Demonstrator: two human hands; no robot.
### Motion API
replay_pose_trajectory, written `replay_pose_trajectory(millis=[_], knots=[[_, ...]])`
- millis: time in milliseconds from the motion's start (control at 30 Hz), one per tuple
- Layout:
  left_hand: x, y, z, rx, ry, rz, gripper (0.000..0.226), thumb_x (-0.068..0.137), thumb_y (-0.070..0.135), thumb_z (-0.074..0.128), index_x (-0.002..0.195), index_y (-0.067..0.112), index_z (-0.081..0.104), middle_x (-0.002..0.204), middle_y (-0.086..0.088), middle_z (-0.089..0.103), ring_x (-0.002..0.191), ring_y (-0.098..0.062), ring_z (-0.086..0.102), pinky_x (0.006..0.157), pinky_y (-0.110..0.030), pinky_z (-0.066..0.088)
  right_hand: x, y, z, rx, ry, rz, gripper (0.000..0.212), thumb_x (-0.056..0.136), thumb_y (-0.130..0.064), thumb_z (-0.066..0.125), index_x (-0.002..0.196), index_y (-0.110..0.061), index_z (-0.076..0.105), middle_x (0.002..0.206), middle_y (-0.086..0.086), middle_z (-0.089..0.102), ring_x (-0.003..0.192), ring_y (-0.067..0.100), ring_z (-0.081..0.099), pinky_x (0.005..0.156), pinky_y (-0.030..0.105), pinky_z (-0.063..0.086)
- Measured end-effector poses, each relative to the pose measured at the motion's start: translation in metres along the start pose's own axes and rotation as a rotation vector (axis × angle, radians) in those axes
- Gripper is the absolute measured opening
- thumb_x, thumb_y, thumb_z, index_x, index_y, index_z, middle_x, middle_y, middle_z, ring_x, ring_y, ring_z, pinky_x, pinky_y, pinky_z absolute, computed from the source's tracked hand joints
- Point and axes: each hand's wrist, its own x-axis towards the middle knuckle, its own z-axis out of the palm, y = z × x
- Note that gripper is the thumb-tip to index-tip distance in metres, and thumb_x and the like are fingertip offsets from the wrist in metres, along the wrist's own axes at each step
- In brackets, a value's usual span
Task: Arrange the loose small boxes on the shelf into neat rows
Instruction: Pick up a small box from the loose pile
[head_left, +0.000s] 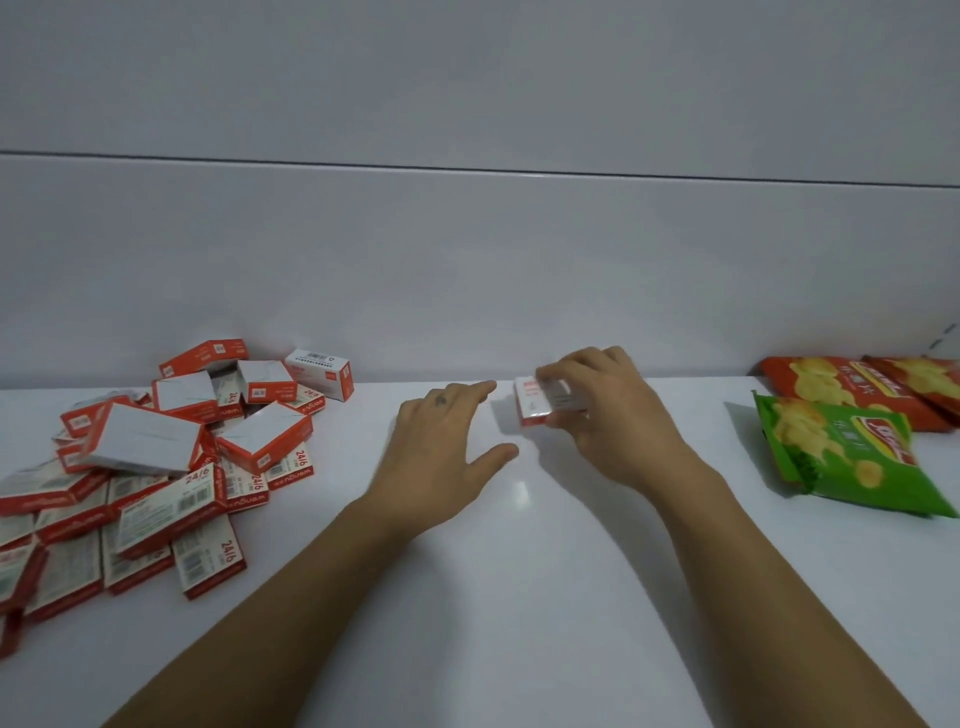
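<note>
Right hand (613, 415) is pinching one small box (534, 410) between thumb and curled fingers (561, 370), close to the shelf (519, 571). Left hand (441, 431) is lying open just left of it, fingers straight. Loose boxes (156, 467) are sitting heaped well left of that hand. Squaring the held box against the back wall (467, 286) beyond the fingertips is looking like the way to begin a straight row.

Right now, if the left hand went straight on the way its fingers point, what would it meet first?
Probably the small box gripped by the right hand. The left hand points at its left end across a gap of bare shelf. Depth is unclear, so it might pass just behind the box and reach the back wall.
</note>
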Motion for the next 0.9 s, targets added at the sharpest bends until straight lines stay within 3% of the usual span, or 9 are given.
replay_pose_trajectory(millis=[233, 400, 667, 767, 900], knots=[[-0.005, -0.003, 0.007, 0.09, -0.043, 0.095, 0.054, 0.086, 0.059, 0.048, 0.131, 0.028, 0.049, 0.131, 0.01, 0.051, 0.124, -0.013, 0.043, 0.105, -0.031, 0.024, 0.0, 0.059, -0.016, -0.072, 0.012, 0.294, 0.037, 0.084, -0.015, 0.068, 0.12, -0.021, 0.06, 0.121, 0.003, 0.056, 0.113, 0.025, 0.039, 0.087, 0.03, 0.035], [-0.009, 0.0, 0.006, 0.103, -0.092, 0.138, 0.051, 0.089, 0.055, 0.051, 0.131, 0.028, 0.049, 0.131, 0.011, 0.051, 0.125, -0.011, 0.04, 0.105, -0.029, 0.022, -0.004, 0.072, -0.016, 0.006, -0.015, 0.393, 0.033, 0.082, -0.021, 0.07, 0.114, -0.019, 0.062, 0.109, 0.002, 0.055, 0.109, 0.027, 0.041, 0.078, 0.03, 0.032], [-0.012, 0.001, 0.003, 0.111, -0.119, 0.161, 0.059, 0.082, 0.063, 0.035, 0.129, 0.03, 0.051, 0.128, 0.014, 0.052, 0.124, -0.01, 0.04, 0.104, -0.029, 0.022, -0.006, 0.082, -0.014, -0.017, -0.019, 0.492, 0.03, 0.085, -0.008, 0.062, 0.114, -0.016, 0.063, 0.121, 0.008, 0.056, 0.115, 0.029, 0.044, 0.084, 0.029, 0.033], [-0.012, -0.002, 0.005, 0.119, -0.147, 0.174, 0.067, 0.079, 0.069, 0.025, 0.129, 0.031, 0.05, 0.13, 0.016, 0.05, 0.125, -0.008, 0.038, 0.104, -0.029, 0.021, -0.007, 0.072, -0.006, 0.013, -0.005, 0.503, 0.026, 0.086, -0.012, 0.061, 0.112, -0.016, 0.064, 0.123, 0.007, 0.058, 0.112, 0.027, 0.053, 0.088, 0.031, 0.039], [-0.013, -0.002, 0.005, 0.129, -0.159, 0.183, 0.063, 0.082, 0.066, 0.03, 0.131, 0.031, 0.049, 0.132, 0.014, 0.05, 0.127, -0.01, 0.038, 0.105, -0.031, 0.021, -0.003, 0.061, -0.011, -0.167, -0.03, 0.453, 0.03, 0.088, -0.027, 0.059, 0.116, -0.019, 0.065, 0.123, 0.007, 0.059, 0.112, 0.029, 0.052, 0.09, 0.036, 0.04]])
